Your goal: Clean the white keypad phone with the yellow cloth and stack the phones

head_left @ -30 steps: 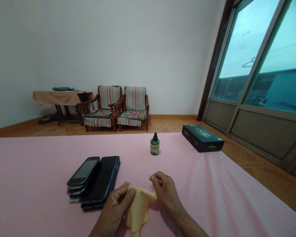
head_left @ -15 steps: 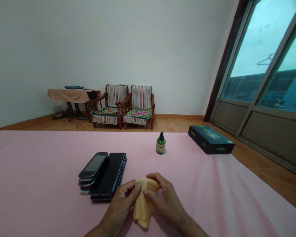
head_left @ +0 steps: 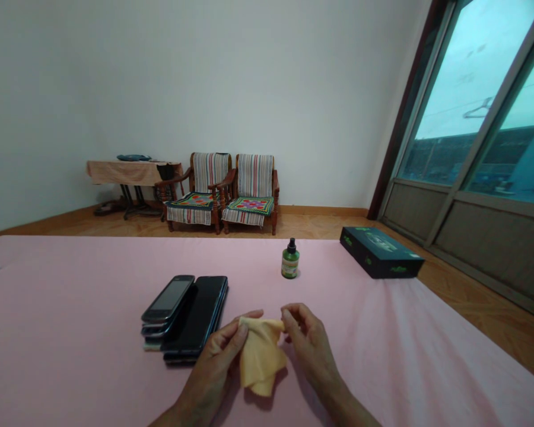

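A small yellow cloth (head_left: 261, 356) hangs between my two hands, a little above the pink tablecloth. My left hand (head_left: 220, 356) pinches its upper left corner between thumb and fingers. At the upper right corner, my right hand (head_left: 309, 341) grips the edge with thumb and fingertips. The cloth's lower part droops in loose folds. Just left of my left hand lie two stacks of mobile phones: a taller stack of small phones (head_left: 169, 299) leans against a stack of larger black phones (head_left: 200, 314).
Beyond my hands stands a green spray bottle (head_left: 290, 261) with a black top. A flat black box (head_left: 380, 252) lies at the far right of the pink tablecloth (head_left: 71, 308). Two wooden armchairs (head_left: 249, 178) and a covered side table (head_left: 129, 172) are by the wall.
My right hand has moved right and slightly up, drawing the cloth's top edge out between my hands. The cloth is less bunched and spreads wider. Phones, bottle and box stay put.
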A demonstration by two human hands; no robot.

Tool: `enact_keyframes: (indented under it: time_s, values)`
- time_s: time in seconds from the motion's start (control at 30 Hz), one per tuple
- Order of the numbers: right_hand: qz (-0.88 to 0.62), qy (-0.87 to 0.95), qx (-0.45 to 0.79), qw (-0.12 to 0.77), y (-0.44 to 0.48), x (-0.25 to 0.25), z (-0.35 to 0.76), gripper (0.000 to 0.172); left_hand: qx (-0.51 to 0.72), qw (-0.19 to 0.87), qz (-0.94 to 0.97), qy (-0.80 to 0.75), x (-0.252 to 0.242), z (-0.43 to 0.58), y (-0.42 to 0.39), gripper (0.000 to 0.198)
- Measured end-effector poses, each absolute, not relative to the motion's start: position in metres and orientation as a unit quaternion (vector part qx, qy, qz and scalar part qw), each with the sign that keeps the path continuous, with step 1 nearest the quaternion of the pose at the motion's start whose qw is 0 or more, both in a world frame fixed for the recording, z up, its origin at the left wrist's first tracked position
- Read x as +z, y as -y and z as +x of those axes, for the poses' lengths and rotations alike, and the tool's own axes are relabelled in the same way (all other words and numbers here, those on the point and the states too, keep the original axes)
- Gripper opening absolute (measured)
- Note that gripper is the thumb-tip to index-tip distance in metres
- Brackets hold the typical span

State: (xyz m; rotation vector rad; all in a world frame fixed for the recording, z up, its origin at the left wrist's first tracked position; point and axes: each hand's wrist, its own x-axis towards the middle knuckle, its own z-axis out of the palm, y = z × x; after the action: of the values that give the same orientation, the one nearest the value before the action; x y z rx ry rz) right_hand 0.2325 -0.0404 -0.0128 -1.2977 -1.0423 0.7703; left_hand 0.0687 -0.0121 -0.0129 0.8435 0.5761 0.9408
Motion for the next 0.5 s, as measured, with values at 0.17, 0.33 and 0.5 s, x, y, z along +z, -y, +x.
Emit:
enact_keyframes:
  time_s: [0.17, 0.33, 0.5]
  values:
    - [-0.561, 0.41, 0.402, 0.597, 0.037, -0.018, 0.238, 0.054, 0.438, 0.797, 0.335, -0.246, -0.012, 0.067, 0.006, 0.045]
    - [-0.466, 0.484, 0.479, 0.564, 0.039, -0.018, 0.227, 0.056, 0.43, 0.806, 0.332, -0.234, -0.017, 0.065, 0.003, 0.049]
    - [-0.388, 0.407, 0.58, 0.589, 0.037, -0.022, 0.222, 0.047, 0.434, 0.785, 0.363, -0.251, -0.026, 0.064, 0.001, 0.051]
